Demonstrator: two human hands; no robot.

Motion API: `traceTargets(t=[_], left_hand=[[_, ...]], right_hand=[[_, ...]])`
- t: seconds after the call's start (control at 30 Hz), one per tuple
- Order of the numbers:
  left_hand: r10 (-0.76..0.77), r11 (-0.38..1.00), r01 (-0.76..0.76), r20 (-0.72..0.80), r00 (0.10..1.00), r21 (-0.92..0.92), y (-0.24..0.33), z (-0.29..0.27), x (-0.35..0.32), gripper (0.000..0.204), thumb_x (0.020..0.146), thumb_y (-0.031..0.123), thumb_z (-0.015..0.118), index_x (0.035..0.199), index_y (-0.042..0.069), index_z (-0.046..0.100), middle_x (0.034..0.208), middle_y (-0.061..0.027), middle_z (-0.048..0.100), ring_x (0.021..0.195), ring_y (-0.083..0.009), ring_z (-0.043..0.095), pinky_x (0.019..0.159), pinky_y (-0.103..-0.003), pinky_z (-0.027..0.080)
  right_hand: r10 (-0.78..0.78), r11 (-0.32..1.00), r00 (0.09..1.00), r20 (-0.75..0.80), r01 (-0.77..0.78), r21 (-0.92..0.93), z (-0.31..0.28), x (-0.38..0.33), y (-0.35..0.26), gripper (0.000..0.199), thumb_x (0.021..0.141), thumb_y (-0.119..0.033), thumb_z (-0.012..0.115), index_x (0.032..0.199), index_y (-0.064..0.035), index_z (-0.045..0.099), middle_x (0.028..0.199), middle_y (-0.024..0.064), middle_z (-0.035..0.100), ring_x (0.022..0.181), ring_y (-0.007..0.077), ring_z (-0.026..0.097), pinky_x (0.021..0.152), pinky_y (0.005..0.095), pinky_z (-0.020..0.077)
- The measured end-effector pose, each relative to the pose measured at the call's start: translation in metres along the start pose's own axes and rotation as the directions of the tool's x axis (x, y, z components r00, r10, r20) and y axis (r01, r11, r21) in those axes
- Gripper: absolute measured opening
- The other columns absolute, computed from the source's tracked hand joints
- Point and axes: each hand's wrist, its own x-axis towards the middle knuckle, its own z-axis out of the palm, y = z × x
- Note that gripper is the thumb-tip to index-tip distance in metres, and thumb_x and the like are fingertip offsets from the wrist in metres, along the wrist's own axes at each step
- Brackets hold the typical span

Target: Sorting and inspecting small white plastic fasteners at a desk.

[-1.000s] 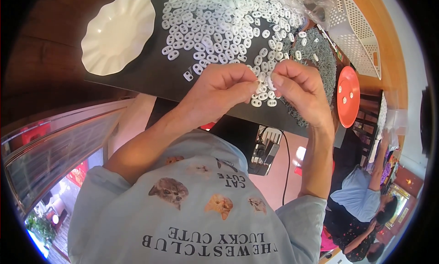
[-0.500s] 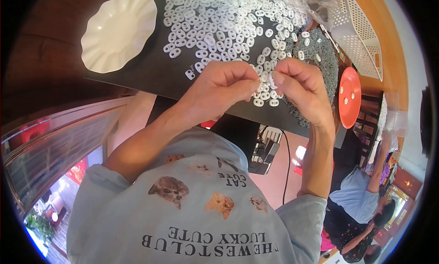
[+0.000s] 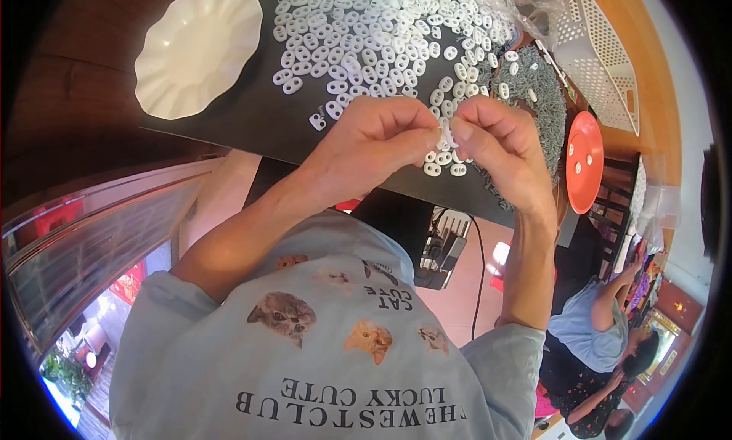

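Note:
My left hand (image 3: 385,139) and my right hand (image 3: 505,146) meet above the near edge of the dark table. Both are closed in a pinch, thumb against forefinger. Between the fingertips sits a small white plastic cord lock (image 3: 447,132), an oval piece with two holes, partly covered by my fingers. Whether each hand grips a separate part of it is too small to tell. Several loose cord locks (image 3: 433,168) lie just under my hands. Beyond them spreads a large heap of the same white pieces (image 3: 366,55).
A cream scalloped dish (image 3: 194,55) stands at the left. Right of my hands lies a grey heap of tiny wiry pieces (image 3: 537,97), with a red plate (image 3: 583,192) holding a few white pieces beside it. A white perforated basket (image 3: 610,81) stands far right. Another person (image 3: 598,318) sits beyond.
My left fingertips have moved slightly right and up, closer to my right ones, and the white piece shows more between them. The other person's outstretched arm has bent.

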Motion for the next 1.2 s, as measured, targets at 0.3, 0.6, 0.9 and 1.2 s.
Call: traceTargets(t=[0.3, 0.6, 0.9, 1.2], left_hand=[[-0.039, 0.998, 0.035, -0.066, 0.997, -0.060, -0.003, -0.002, 0.000, 0.016, 0.093, 0.015, 0.059, 0.091, 0.001, 0.065, 0.072, 0.0006, 0.058, 0.061, -0.0037, 0.046, 0.053, -0.019, 0.034], [-0.161, 0.981, 0.147, -0.106, 0.981, -0.127, -0.004, 0.000, 0.001, 0.017, 0.091, 0.017, 0.060, 0.089, 0.001, 0.066, 0.073, 0.0014, 0.059, 0.062, -0.0047, 0.048, 0.055, -0.021, 0.038], [-0.127, 0.991, 0.124, -0.072, 0.989, -0.051, -0.003, 0.002, 0.005, 0.017, 0.090, 0.018, 0.062, 0.085, 0.002, 0.065, 0.069, 0.0029, 0.056, 0.060, -0.0022, 0.043, 0.053, -0.019, 0.032], [-0.163, 0.986, 0.160, -0.063, 0.985, -0.052, -0.006, 0.001, 0.006, 0.015, 0.089, 0.017, 0.064, 0.085, 0.003, 0.065, 0.069, 0.0025, 0.057, 0.059, -0.0023, 0.044, 0.052, -0.018, 0.033]], right_hand=[[-0.196, 0.952, 0.979, -0.048, 0.178, -0.251, 0.011, -0.002, 0.004, 0.017, 0.085, -0.015, 0.070, 0.087, -0.0011, 0.060, 0.071, -0.0011, 0.053, 0.063, 0.0063, 0.046, 0.057, 0.0226, 0.0394], [-0.464, 0.698, 0.886, 0.023, 0.381, -0.606, 0.017, -0.006, 0.005, 0.025, 0.073, -0.008, 0.076, 0.091, -0.0015, 0.060, 0.074, 0.0083, 0.056, 0.061, 0.0200, 0.056, 0.053, 0.0316, 0.0451], [-0.460, 0.670, 0.888, 0.011, 0.355, -0.653, 0.018, -0.011, 0.007, 0.028, 0.071, -0.008, 0.076, 0.094, -0.0017, 0.060, 0.076, 0.0112, 0.057, 0.063, 0.0269, 0.058, 0.056, 0.0351, 0.0476], [-0.441, 0.666, 0.896, 0.051, 0.365, -0.651, 0.016, -0.013, 0.004, 0.029, 0.071, -0.007, 0.076, 0.094, -0.0013, 0.059, 0.079, 0.0109, 0.056, 0.064, 0.0282, 0.058, 0.056, 0.0364, 0.0478]])
